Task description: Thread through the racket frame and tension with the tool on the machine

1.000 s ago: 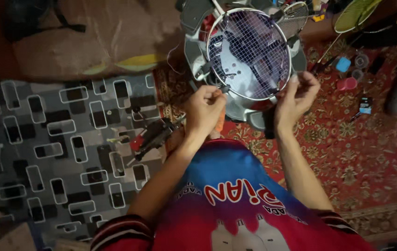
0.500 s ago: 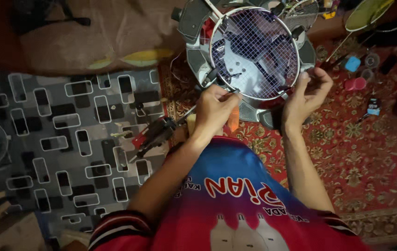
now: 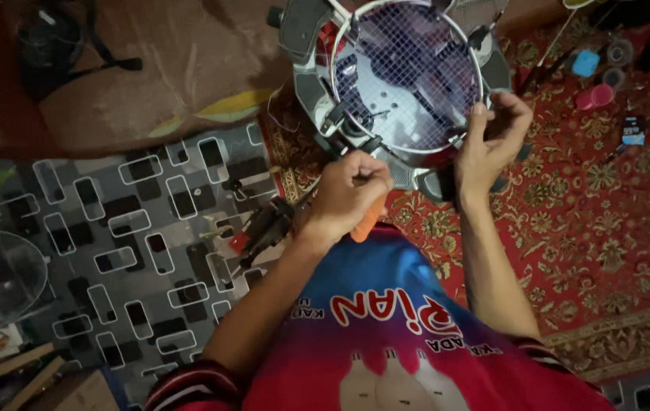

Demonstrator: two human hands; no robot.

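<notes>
The person wears a short-sleeved jersey (image 3: pixel 386 335), blue fading to red, with white lettering and dark striped cuffs.
</notes>
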